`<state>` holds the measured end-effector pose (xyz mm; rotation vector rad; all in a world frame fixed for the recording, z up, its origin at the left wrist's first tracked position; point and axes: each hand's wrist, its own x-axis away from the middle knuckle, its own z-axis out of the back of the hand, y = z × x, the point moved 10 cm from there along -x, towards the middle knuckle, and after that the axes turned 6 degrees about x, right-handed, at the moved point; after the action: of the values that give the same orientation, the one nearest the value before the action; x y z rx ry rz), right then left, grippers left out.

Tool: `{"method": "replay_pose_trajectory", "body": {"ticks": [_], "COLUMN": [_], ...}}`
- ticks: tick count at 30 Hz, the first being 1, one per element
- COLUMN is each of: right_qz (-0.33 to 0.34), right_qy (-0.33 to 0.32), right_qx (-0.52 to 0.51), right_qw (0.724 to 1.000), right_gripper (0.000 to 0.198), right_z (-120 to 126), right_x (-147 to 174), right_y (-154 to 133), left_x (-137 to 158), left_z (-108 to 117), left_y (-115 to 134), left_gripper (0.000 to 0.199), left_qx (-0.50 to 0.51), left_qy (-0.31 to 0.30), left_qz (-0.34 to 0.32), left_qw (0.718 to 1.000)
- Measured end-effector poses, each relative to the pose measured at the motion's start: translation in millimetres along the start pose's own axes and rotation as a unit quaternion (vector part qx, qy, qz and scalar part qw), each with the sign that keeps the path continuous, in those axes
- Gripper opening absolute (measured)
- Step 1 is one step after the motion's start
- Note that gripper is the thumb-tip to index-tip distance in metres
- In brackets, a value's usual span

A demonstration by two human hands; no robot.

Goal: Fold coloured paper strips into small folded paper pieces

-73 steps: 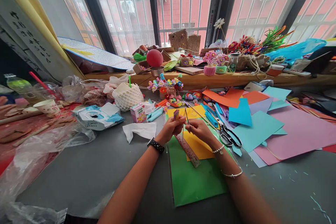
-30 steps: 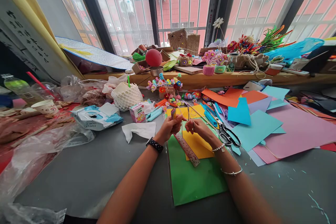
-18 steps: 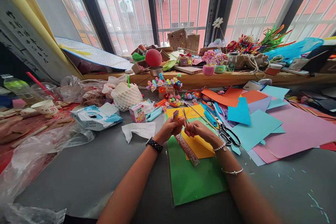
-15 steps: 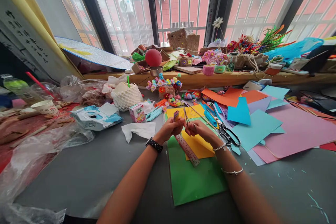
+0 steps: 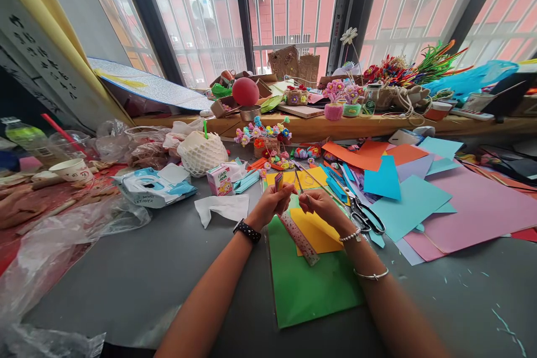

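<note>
My left hand is closed, with a small stack of coloured paper strips standing up out of the fist. Fingertips of both hands almost meet above the yellow paper; whatever lies between them is too small to make out. In my right hand, closed too, is a slim pointed metal tool that looks like small scissors, its tip upward. Below the hands, a speckled clear ruler lies slanted over yellow paper and a green sheet.
Large black-handled scissors lie right of my right hand, beside blue paper and pink paper. Leftward are a white tissue, a small box and a wet-wipe pack. Behind stands a flower basket.
My right hand has shifted slightly, and the tool's blades, seen apart before, now show as one thin line. My left hand and its strips have turned slightly.
</note>
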<state>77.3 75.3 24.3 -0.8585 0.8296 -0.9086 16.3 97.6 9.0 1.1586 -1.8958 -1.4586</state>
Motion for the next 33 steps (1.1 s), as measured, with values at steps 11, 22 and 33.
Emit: {"method": "replay_pose_trajectory", "body": {"ticks": [11,22,33], "right_qz": [0.025,0.038,0.032], "right_qy": [-0.009,-0.01,0.004], "right_qx": [0.011,0.039,0.042], "right_qw": [1.0,0.998,0.999], "right_gripper": [0.057,0.051,0.05], "right_z": [-1.3,-3.7,-2.4], "right_x": [2.3,0.2,-0.5], "right_y": [-2.7,-0.1,3.3], "left_x": [1.0,1.2,1.8], "left_z": [-2.2,-3.2,-0.8], "left_y": [-0.3,0.8,3.0], "left_gripper": [0.028,0.028,0.029], "left_qx": [0.0,0.003,0.011], "left_qy": [-0.002,-0.01,0.011], "left_qz": [0.017,0.013,0.006], "left_qw": [1.0,1.0,1.0]}}
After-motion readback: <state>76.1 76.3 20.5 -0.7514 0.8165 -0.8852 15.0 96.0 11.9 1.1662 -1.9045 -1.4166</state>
